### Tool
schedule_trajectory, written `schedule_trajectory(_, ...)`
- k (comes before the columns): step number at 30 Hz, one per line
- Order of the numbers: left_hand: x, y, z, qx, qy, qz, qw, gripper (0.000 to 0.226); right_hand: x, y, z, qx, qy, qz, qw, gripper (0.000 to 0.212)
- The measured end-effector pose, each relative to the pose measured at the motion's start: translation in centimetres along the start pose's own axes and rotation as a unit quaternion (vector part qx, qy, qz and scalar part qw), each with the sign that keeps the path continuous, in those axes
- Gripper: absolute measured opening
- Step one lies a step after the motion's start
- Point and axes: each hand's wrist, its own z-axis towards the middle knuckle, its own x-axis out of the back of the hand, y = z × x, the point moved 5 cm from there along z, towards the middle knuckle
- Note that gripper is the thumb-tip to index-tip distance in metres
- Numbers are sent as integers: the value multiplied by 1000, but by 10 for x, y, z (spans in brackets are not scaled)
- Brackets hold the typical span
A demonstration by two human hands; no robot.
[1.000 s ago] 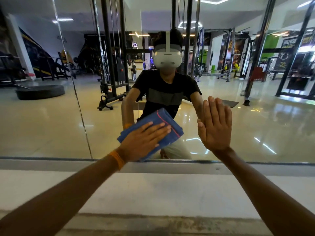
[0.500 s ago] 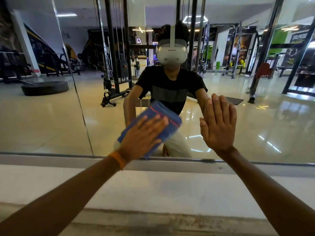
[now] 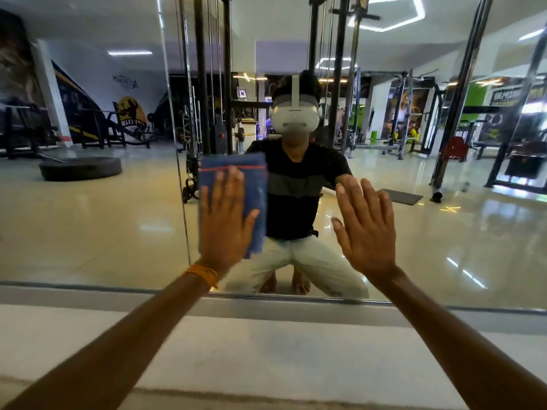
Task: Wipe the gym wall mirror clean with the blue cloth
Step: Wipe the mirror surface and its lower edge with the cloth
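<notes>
Two hands are on the mirror (image 3: 88, 217). The left hand (image 3: 225, 223) lies flat, fingers straight and spread, pressing the folded blue cloth (image 3: 254, 179) to the glass just right of the seam (image 3: 181, 173). The open palm likely spreads pressure over the whole fold so it wipes evenly. The right hand (image 3: 367, 229), also flat and holding nothing, rests on bare glass beside it, probably bracing the squatting person's lean over the ledge (image 3: 266, 350).

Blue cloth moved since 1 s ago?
Yes. The blue cloth under the left hand slid up from the mirror's bottom edge, toward the vertical seam.
</notes>
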Motion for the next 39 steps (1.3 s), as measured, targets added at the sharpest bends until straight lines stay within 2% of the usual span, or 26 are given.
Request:
schedule_trajectory(3,25,-79,15,134,28,-30,990,73,-4,-12,-1,-52,17,4,998,63)
schedule_trajectory(5,32,-73,22,187,41,-13,981,74,-8,-18,1,-77,28,-2,997,62)
schedule_trajectory(6,27,-54,21,171,34,-1,985,73,-8,-18,1,-77,31,-6,997,62)
schedule_trajectory(9,10,0,9,-19,-15,9,1000,73,-7,-16,0,-64,33,-13,997,60)
schedule_trajectory(10,7,-12,9,-48,-25,10,998,73,-7,-17,0,-64,34,-12,997,60)
schedule_trajectory(11,10,-34,13,-35,-21,14,999,73,-7,-18,0,-67,35,-10,997,60)
schedule_trajectory(13,25,-100,25,74,9,24,997,72,-8,-18,1,-76,33,-9,997,60)
schedule_trajectory(15,45,-162,30,218,34,2,975,78,-8,-19,1,-79,29,-15,996,60)
schedule_trajectory(17,56,-166,29,280,46,-11,959,78,-7,-21,1,-81,27,-13,996,60)
schedule_trajectory(19,48,-114,28,225,52,14,973,72,-4,-24,4,-92,26,-8,995,60)
schedule_trajectory(22,14,-11,26,-1,-4,25,1000,73,4,-29,6,-97,18,-5,995,61)
schedule_trajectory(24,9,15,40,-61,-11,24,998,72,13,-24,7,-75,7,-3,997,61)
schedule_trajectory(27,30,-22,79,-31,4,19,999,70,32,-9,18,-34,-2,34,999,60)
schedule_trajectory(31,75,-103,141,147,42,-18,988,71,56,19,60,-33,25,29,999,59)
schedule_trajectory(33,83,-100,150,191,53,-30,980,69,58,38,92,-54,27,2,998,64)
schedule_trajectory(34,80,-81,149,166,50,-22,985,68,58,47,106,-69,21,-20,997,66)
schedule_trajectory(37,47,0,130,-17,2,8,1000,67,56,60,122,-82,38,-9,996,66)
schedule_trajectory(39,33,26,124,-70,-7,14,997,66,52,60,118,-67,34,-6,997,68)
